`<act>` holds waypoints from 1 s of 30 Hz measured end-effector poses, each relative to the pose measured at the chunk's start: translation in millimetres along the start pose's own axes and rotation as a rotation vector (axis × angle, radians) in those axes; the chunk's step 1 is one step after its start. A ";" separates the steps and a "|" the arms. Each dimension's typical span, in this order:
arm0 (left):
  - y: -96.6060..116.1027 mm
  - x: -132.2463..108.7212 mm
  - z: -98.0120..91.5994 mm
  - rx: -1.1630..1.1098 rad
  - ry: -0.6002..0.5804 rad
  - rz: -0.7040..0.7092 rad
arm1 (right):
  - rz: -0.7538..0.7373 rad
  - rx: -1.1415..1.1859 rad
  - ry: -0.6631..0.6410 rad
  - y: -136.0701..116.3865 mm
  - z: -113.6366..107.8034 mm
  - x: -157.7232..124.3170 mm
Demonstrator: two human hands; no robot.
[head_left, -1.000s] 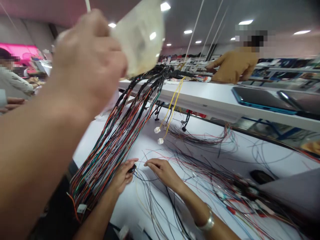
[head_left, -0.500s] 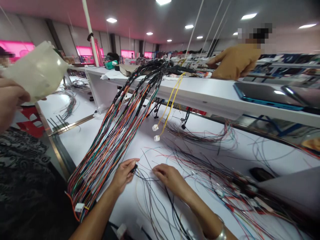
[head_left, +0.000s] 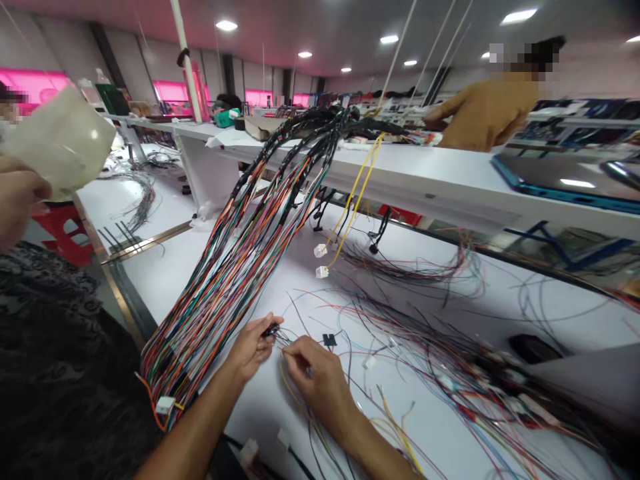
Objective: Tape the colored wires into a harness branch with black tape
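My left hand (head_left: 254,348) is closed, with a small black connector (head_left: 271,330) pinched between thumb and fingers. Thin dark wires (head_left: 284,335) run from that connector toward my right hand (head_left: 319,381). The right fingers are curled in a pinch around the wires, just right of the connector; the fingertips are partly hidden. Wire ends trail down across the table below this hand. A flat black piece (head_left: 329,340) lies just beyond the right hand, and a white connector (head_left: 369,361) rests to its right.
A thick wire bundle (head_left: 235,247) hangs from the shelf (head_left: 400,175) at my left. Two yellow wires end in white connectors (head_left: 321,272). Loose wires (head_left: 425,333) spread over the right side. Another person's hand (head_left: 23,193) holds a pale translucent sheet (head_left: 60,143) at far left.
My right hand has moved left and nearer, up to the connector, and closed on the wires. The black piece beyond it now shows. The view has shifted slightly.
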State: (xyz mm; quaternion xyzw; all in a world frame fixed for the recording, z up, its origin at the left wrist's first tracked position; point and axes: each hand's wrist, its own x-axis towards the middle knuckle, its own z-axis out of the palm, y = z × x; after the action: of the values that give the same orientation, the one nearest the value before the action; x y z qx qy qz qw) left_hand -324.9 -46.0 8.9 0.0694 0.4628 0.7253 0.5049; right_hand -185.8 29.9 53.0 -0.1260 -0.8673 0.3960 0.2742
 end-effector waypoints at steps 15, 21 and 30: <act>-0.2 -1.9 1.9 0.029 -0.007 0.002 | 0.090 -0.136 -0.021 12.8 17.7 4.6; -1.0 -2.5 2.6 0.045 -0.019 0.040 | 0.126 -0.150 -0.011 12.8 19.8 7.0; -3.3 -4.8 5.5 0.056 -0.031 0.050 | 0.113 -0.134 0.024 14.3 33.3 8.1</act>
State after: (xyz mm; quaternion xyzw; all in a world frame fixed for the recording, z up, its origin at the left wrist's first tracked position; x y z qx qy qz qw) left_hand -317.3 -46.3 11.3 0.1065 0.4732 0.7234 0.4915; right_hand -211.6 22.1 27.4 -0.1977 -0.8799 0.3505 0.2527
